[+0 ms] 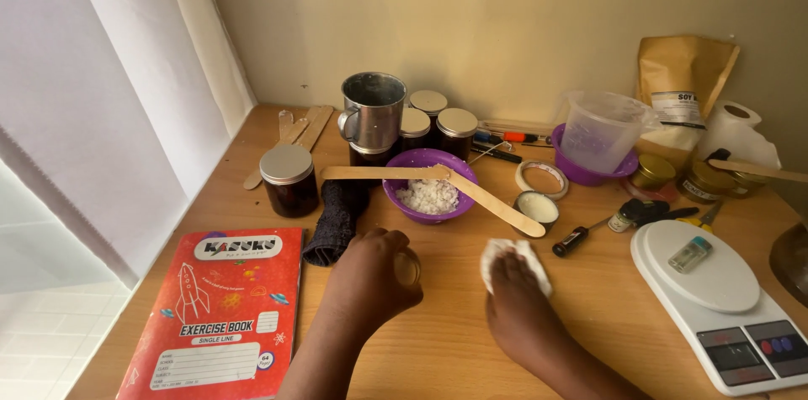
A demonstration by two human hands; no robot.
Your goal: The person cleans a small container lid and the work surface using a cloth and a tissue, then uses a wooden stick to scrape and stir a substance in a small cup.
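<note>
A small glass jar sits low on the wooden surface, in front of the purple bowl. It is see-through and looks a bit brown. Only its round side shows, because the left hand wraps around it. A white cloth lies just to the right of the jar. It is soft and crumpled. The right hand presses down on it, so only its top edge sticks out.

Wooden table bears red exercise book, white scale, jars.
</note>
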